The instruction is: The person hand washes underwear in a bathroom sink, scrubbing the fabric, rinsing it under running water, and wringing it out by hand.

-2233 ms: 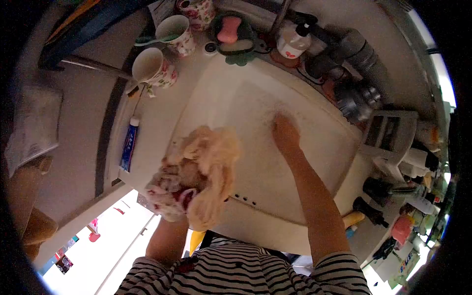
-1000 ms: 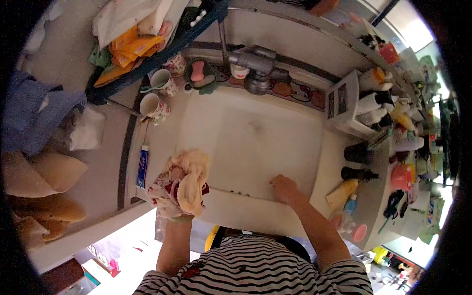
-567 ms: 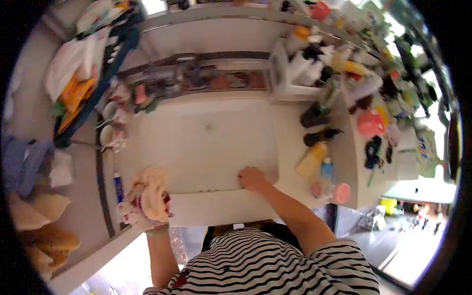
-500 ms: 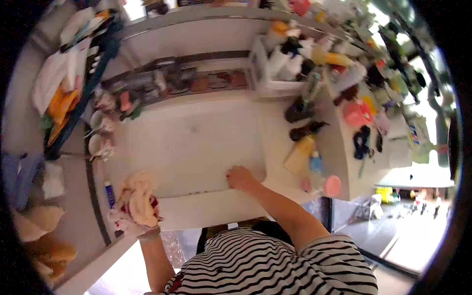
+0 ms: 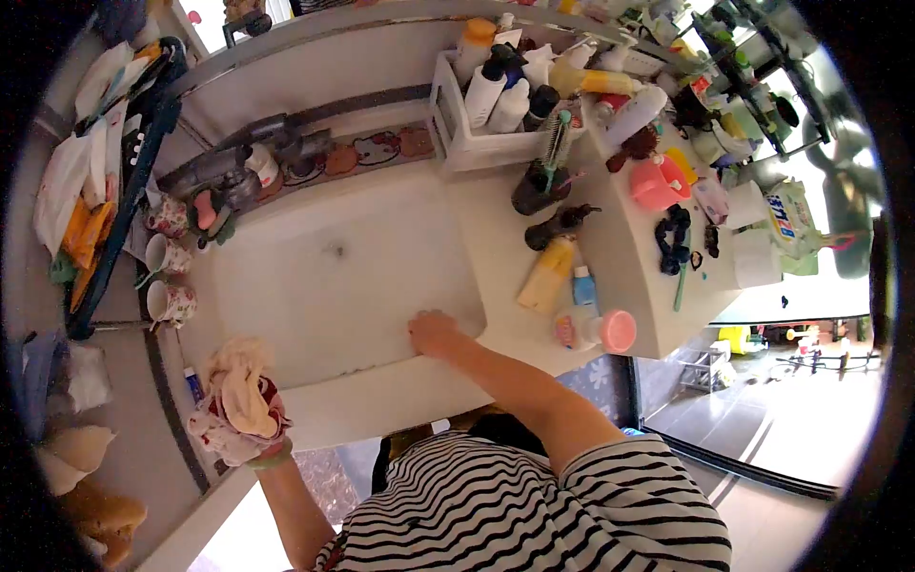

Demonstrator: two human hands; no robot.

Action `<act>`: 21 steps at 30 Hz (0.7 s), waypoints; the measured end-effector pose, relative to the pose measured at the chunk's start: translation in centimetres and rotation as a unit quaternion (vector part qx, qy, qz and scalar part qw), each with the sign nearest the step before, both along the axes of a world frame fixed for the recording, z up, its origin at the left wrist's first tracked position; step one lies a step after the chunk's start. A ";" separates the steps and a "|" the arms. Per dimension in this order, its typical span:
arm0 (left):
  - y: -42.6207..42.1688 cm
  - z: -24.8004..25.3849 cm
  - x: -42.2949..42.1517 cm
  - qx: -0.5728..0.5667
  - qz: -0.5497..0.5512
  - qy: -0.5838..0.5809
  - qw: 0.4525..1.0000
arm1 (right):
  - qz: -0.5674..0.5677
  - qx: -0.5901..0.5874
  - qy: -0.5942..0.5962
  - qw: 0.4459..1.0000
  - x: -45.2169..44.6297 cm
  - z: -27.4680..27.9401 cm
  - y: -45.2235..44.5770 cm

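On the left, a crumpled bundle of pink, cream and dark red cloths (image 5: 246, 396) is held up over the basin's front left corner. My left hand (image 5: 276, 450) grips it from below, its fingers mostly hidden by the fabric. A wide white sink (image 5: 353, 291) has a dark drain spot in its floor. My right hand (image 5: 434, 334) is down at the sink's front right inner side, with the fingers curled in. Whether anything is inside that hand is hidden.
Floral cups (image 5: 172, 301) line the left edge, with a blue tube (image 5: 193, 384) below them. A grey faucet (image 5: 250, 172) stands behind. To the right are a white basket (image 5: 467, 143) of bottles, a hairbrush (image 5: 556, 148), a yellow tube (image 5: 547, 275), a pink-capped bottle (image 5: 615, 331) and a pink cup (image 5: 658, 183).
The whole view has shifted, with the scene sliding left and growing sharper. The cloth bundle stays in my left hand, and my right hand remains at the front right of the sink.
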State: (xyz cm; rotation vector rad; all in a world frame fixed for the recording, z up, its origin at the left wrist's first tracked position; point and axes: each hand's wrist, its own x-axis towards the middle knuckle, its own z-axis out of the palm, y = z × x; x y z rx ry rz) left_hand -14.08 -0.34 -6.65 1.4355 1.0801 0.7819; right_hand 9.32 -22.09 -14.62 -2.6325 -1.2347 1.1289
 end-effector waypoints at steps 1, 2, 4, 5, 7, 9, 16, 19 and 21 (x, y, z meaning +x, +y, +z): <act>-0.1 0.0 0.1 -0.054 0.015 -0.038 0.998 | 0.002 0.010 -0.001 1.000 0.1 0.9 -0.1; -0.1 0.1 0.3 -0.110 0.036 -0.082 0.990 | 0.005 0.021 -0.004 1.000 0.3 1.5 -0.1; -0.3 0.2 0.6 -0.217 0.080 -0.176 0.957 | 0.030 0.013 -0.018 0.999 0.6 -4.4 -0.9; -0.4 0.4 0.7 -0.263 0.103 -0.217 0.934 | 0.030 0.024 -0.027 0.999 0.4 -4.8 -0.8; -0.8 0.8 1.1 -0.330 0.142 -0.282 0.890 | 0.005 0.066 -0.039 0.997 0.2 -3.4 -0.9; -1.1 1.1 1.5 -0.370 0.167 -0.325 0.854 | -0.049 0.069 -0.013 0.996 0.5 -3.5 -0.8; -1.8 2.0 2.0 -0.410 0.193 -0.386 0.804 | 0.073 0.026 -0.028 0.997 0.5 0.5 -0.3; -1.5 1.7 1.5 -0.404 0.154 -0.377 0.819 | -0.059 0.044 -0.014 0.997 0.5 0.0 -0.1; -1.4 1.6 1.3 -0.401 0.133 -0.376 0.825 | -0.001 -0.017 -0.011 1.000 0.7 -0.4 -0.1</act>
